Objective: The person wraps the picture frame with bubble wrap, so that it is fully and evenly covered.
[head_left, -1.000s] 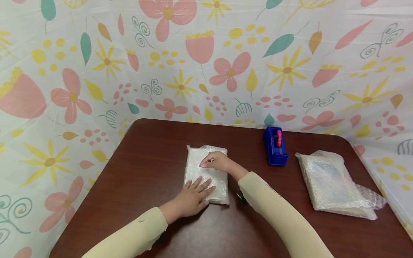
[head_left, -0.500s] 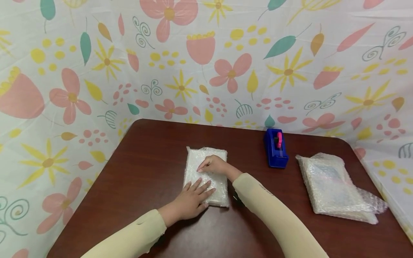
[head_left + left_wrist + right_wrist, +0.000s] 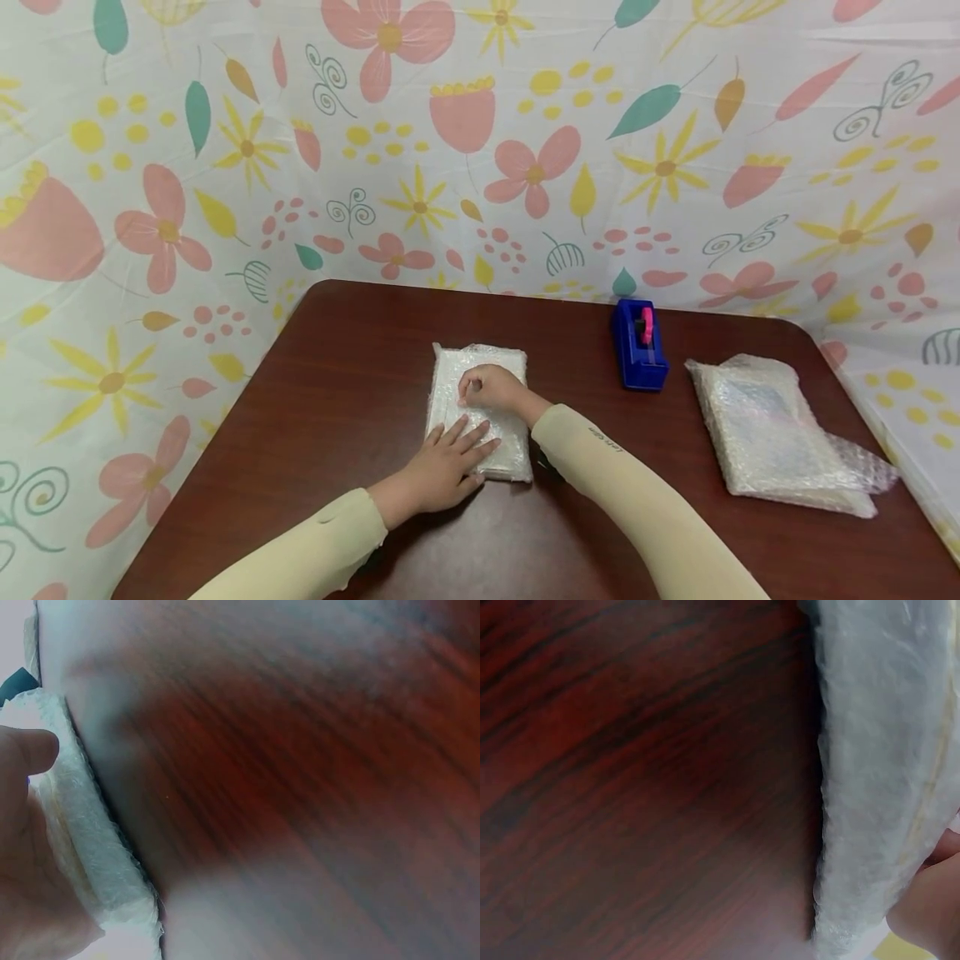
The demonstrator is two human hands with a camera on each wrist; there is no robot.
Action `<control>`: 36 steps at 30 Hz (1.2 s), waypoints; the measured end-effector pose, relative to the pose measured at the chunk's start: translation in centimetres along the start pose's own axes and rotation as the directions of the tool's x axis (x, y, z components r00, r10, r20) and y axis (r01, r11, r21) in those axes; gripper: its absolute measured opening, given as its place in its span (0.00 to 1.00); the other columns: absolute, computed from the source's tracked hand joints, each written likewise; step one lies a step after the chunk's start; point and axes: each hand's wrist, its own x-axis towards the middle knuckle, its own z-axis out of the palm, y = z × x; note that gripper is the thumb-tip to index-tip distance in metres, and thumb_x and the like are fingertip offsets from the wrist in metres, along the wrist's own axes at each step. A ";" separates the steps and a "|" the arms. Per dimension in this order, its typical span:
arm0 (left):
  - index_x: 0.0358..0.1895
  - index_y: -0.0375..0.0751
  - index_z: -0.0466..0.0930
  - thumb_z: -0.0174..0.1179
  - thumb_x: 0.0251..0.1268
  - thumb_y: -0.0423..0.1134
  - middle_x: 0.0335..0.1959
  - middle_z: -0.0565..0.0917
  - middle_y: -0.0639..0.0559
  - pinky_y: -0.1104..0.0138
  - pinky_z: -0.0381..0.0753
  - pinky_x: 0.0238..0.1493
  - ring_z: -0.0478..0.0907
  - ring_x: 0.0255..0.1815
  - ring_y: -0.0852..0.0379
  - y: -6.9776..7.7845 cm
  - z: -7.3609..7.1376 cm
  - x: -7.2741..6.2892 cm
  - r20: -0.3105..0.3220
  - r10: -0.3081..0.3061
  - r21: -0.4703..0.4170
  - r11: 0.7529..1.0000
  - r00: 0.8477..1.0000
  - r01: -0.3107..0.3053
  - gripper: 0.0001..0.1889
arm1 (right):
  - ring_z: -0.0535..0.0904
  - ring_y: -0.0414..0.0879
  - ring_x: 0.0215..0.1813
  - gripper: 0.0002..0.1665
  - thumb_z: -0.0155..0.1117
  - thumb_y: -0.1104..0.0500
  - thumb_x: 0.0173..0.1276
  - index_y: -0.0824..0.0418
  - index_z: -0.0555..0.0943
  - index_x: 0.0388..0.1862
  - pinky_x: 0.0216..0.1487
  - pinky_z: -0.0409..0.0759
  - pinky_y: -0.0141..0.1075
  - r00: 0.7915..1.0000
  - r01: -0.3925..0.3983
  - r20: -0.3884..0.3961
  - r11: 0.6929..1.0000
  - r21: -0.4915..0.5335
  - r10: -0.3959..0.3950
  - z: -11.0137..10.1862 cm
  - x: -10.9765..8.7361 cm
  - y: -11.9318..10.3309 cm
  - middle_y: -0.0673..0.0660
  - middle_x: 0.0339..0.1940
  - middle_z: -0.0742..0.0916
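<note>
A flat rectangular package in bubble wrap (image 3: pixel 513 442) lies on the brown table. My left hand (image 3: pixel 441 465) rests on its near left part, fingers spread and straight. Over the package's middle is my right hand (image 3: pixel 497 389), its fingers bent, thumb and index fingertips meeting at the wrap. Whether they pinch a bit of tape or wrap is too small to tell. In the left wrist view the left hand (image 3: pixel 30 855) lies over the package's edge (image 3: pixel 116 862). The right wrist view shows the package's thick side (image 3: pixel 877 772) and part of the right hand (image 3: pixel 930 907).
A blue tape dispenser (image 3: pixel 641 354) with a pink core stands at the back right of the table (image 3: pixel 337 400). More bubble-wrapped flat packages (image 3: pixel 772 433) lie stacked at the right edge. A floral cloth (image 3: pixel 480 167) hangs behind the table.
My right hand's fingertips have shifted slightly left and nearer along the package, and the right forearm has moved left with them. The left hand and the package stay in place.
</note>
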 end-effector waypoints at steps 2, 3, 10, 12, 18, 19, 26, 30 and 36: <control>0.79 0.55 0.63 0.50 0.80 0.49 0.84 0.61 0.51 0.38 0.60 0.79 0.55 0.85 0.40 0.0 0.0 0.0 -0.002 -0.001 0.000 1.000 1.000 0.001 0.28 | 0.68 0.40 0.28 0.04 0.72 0.57 0.69 0.53 0.86 0.34 0.35 0.69 0.31 1.000 0.011 0.007 1.000 -0.019 -0.011 0.0 0.1 0.1 0.49 0.23 0.78; 0.79 0.55 0.63 0.50 0.80 0.49 0.84 0.61 0.51 0.38 0.60 0.79 0.55 0.85 0.40 0.0 0.0 0.0 -0.002 -0.001 0.001 1.000 1.000 0.001 0.28 | 0.67 0.40 0.27 0.03 0.72 0.57 0.69 0.54 0.87 0.34 0.34 0.68 0.31 1.000 0.018 0.009 1.000 -0.024 -0.018 0.0 0.1 0.1 0.48 0.23 0.77; 0.80 0.55 0.63 0.51 0.80 0.49 0.84 0.60 0.51 0.39 0.60 0.80 0.54 0.85 0.40 0.1 0.0 0.1 -0.004 -0.006 0.009 1.000 1.000 0.006 0.28 | 0.78 0.39 0.40 0.07 0.69 0.59 0.71 0.54 0.92 0.41 0.46 0.78 0.34 0.999 0.038 0.026 0.999 -0.039 -0.037 -0.2 -0.3 0.0 0.52 0.41 0.86; 0.80 0.55 0.63 0.51 0.80 0.49 0.84 0.60 0.51 0.39 0.60 0.80 0.54 0.85 0.40 0.1 0.0 0.1 0.000 -0.007 0.010 1.000 1.000 0.007 0.28 | 0.79 0.39 0.42 0.08 0.68 0.60 0.72 0.53 0.92 0.44 0.47 0.80 0.35 0.998 0.042 0.039 0.998 -0.041 -0.041 -0.2 -0.3 0.0 0.53 0.43 0.87; 0.80 0.55 0.63 0.51 0.80 0.48 0.84 0.60 0.50 0.39 0.61 0.79 0.54 0.85 0.39 0.2 -0.2 0.0 0.001 -0.007 0.011 1.000 1.000 0.006 0.28 | 0.74 0.38 0.35 0.11 0.65 0.61 0.73 0.51 0.92 0.47 0.39 0.75 0.29 0.995 0.069 0.074 0.992 -0.105 -0.061 0.0 -0.2 -0.3 0.52 0.37 0.85; 0.80 0.54 0.63 0.51 0.80 0.48 0.84 0.61 0.50 0.39 0.61 0.79 0.54 0.85 0.39 0.2 -0.2 0.0 -0.001 -0.005 0.010 1.000 1.000 0.005 0.28 | 0.74 0.39 0.34 0.12 0.65 0.62 0.74 0.51 0.92 0.47 0.38 0.74 0.29 0.995 0.072 0.078 0.991 -0.113 -0.064 -0.1 -0.2 -0.3 0.52 0.36 0.84; 0.80 0.54 0.63 0.51 0.80 0.48 0.84 0.61 0.50 0.38 0.61 0.79 0.54 0.85 0.39 0.1 -0.3 -0.2 -0.006 0.000 0.014 1.000 1.000 0.000 0.29 | 0.77 0.38 0.35 0.11 0.66 0.62 0.73 0.51 0.92 0.46 0.40 0.78 0.31 0.987 0.156 0.064 0.973 -0.170 -0.147 -0.1 -0.5 -0.7 0.50 0.35 0.84; 0.80 0.54 0.62 0.51 0.80 0.48 0.84 0.60 0.50 0.38 0.61 0.79 0.54 0.85 0.39 0.0 -0.2 -0.2 -0.008 -0.004 0.013 1.000 1.000 0.004 0.29 | 0.81 0.42 0.40 0.11 0.66 0.61 0.73 0.53 0.92 0.48 0.45 0.81 0.34 0.989 0.146 0.055 0.970 -0.196 -0.137 0.1 -0.4 -0.8 0.53 0.39 0.86; 0.80 0.54 0.62 0.51 0.80 0.48 0.84 0.60 0.50 0.39 0.62 0.79 0.54 0.85 0.39 0.1 0.0 -0.1 -0.012 -0.002 0.017 1.000 1.000 0.002 0.29 | 0.79 0.40 0.38 0.09 0.67 0.60 0.72 0.52 0.92 0.45 0.42 0.79 0.32 0.991 0.137 0.027 0.966 -0.221 -0.134 0.4 -0.3 -0.3 0.52 0.38 0.87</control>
